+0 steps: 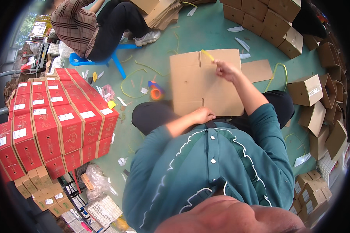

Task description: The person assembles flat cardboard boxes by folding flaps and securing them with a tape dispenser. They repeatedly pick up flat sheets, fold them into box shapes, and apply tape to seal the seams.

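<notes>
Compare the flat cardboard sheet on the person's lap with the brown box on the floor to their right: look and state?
The cardboard sheet lies unfolded, flat across the lap, slots cut in its edges; the brown box is folded up into a closed cube. The sheet is held, left hand at its near edge, right hand at its far edge with a yellow strip; the box sits untouched. Both are plain brown cardboard.

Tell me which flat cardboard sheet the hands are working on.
The large flat carton blank on the lap: left hand presses its near edge, right hand is at its far edge. The smaller sheet lies untouched on the floor.
</notes>
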`<state>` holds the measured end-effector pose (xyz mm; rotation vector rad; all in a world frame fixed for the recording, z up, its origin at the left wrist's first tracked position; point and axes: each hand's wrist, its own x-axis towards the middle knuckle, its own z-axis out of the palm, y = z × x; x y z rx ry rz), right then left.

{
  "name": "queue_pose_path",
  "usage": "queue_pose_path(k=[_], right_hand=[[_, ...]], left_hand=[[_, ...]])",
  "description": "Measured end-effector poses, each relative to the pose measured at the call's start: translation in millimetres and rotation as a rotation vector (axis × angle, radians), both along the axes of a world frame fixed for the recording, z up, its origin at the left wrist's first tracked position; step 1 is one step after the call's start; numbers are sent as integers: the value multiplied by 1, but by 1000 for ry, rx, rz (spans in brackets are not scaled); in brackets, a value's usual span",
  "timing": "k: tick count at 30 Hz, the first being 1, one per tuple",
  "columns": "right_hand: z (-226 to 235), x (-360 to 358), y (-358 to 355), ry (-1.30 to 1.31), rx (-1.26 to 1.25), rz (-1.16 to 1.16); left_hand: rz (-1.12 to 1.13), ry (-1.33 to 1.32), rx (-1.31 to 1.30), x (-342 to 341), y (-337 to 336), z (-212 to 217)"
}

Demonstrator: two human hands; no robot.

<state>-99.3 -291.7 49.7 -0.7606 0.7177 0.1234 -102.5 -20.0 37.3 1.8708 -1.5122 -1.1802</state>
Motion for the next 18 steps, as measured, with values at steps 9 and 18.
queue_pose_path(k=[9, 18], right_hand=[[32, 13, -202, -20, 144, -869], [158, -139, -409, -956, -125, -669]], left_hand=[[-232, -216, 264, 16, 86, -43], [58, 231, 267, 57, 61, 63]])
